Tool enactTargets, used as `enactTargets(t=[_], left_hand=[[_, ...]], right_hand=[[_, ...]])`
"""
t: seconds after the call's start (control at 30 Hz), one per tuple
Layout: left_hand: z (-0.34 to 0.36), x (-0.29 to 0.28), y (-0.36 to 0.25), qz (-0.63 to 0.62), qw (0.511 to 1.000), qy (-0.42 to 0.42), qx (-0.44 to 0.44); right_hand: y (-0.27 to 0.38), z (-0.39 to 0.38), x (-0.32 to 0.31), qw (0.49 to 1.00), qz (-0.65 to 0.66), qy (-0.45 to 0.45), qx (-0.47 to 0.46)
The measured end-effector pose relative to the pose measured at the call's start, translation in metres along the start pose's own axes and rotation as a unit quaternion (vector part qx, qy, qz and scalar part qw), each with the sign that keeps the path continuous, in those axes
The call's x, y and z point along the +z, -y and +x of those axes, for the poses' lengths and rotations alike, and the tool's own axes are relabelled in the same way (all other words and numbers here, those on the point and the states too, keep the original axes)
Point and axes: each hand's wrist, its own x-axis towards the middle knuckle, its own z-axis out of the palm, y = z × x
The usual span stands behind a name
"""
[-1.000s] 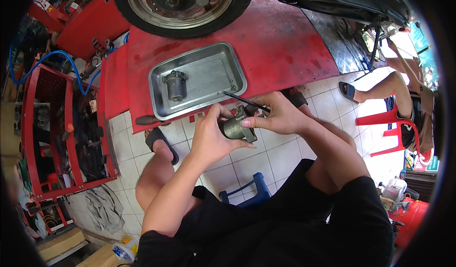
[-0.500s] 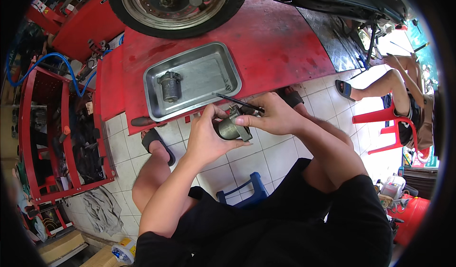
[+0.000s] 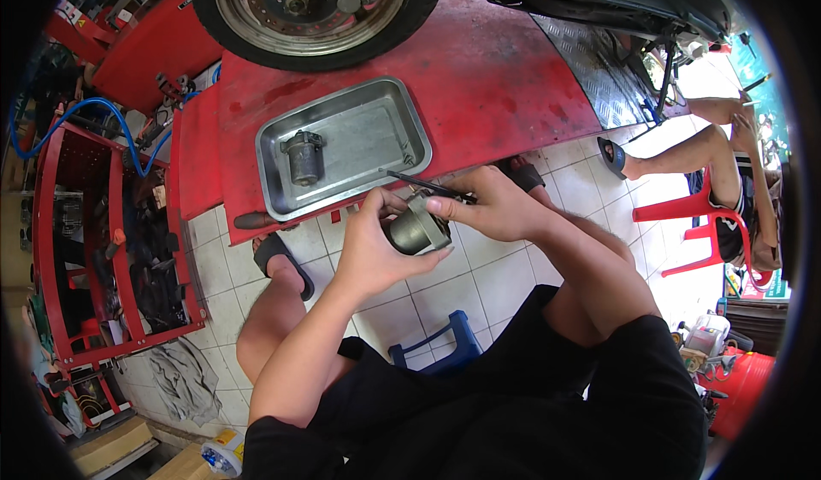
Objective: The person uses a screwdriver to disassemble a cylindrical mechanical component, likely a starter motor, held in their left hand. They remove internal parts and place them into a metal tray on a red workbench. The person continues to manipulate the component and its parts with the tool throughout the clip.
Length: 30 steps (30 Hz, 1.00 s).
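Note:
My left hand [image 3: 369,247] is wrapped round a grey-green cylindrical metal motor part [image 3: 412,230] with a flanged end, held above the floor before my knees. My right hand [image 3: 486,202] is closed on a slim black rod-like tool [image 3: 416,180], whose tip points left over the near rim of a shallow metal tray [image 3: 355,147]. The right thumb rests near the flanged end of the part; what the tool's other end does is hidden by the fingers. Inside the tray a similar metal motor [image 3: 304,159] stands at the left, with small bolts [image 3: 409,155] at the right.
The tray sits on a red lift platform [image 3: 487,78], below a motorcycle wheel [image 3: 321,10]. To the left stands a red tool cart [image 3: 120,249]. A blue stool [image 3: 445,339] is below my hands. At the right a person sits on a red chair [image 3: 701,223].
The part in my left hand has tilted slightly, and my right thumb has shifted up along its flanged end. The seated person's hand and foot have moved.

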Motion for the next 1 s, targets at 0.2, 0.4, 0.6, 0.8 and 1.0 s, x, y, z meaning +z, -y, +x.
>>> enactTargets(t=[0.2,0.4,0.6,0.8,1.0], left_hand=[[0.000,-0.004,0.005,-0.467,0.852,0.041,-0.235],[0.006,-0.006,0.015,-0.574,0.763,0.033,-0.297],[0.006,-0.001,0.008,-0.594,0.734,-0.001,-0.329],[0.002,0.002,-0.004,-0.643,0.695,0.047,-0.317],[-0.001,0.005,-0.003,-0.679,0.657,0.043,-0.325]], right_hand=[[0.027,-0.004,-0.016,0.991,-0.039,-0.121,-0.039],[0.020,-0.012,0.000,0.940,-0.223,-0.140,-0.216],[0.019,-0.008,0.000,0.912,-0.315,-0.126,-0.229],[0.021,-0.007,-0.006,0.883,-0.328,-0.146,-0.303],[0.016,-0.004,-0.005,0.880,-0.311,-0.140,-0.330]])
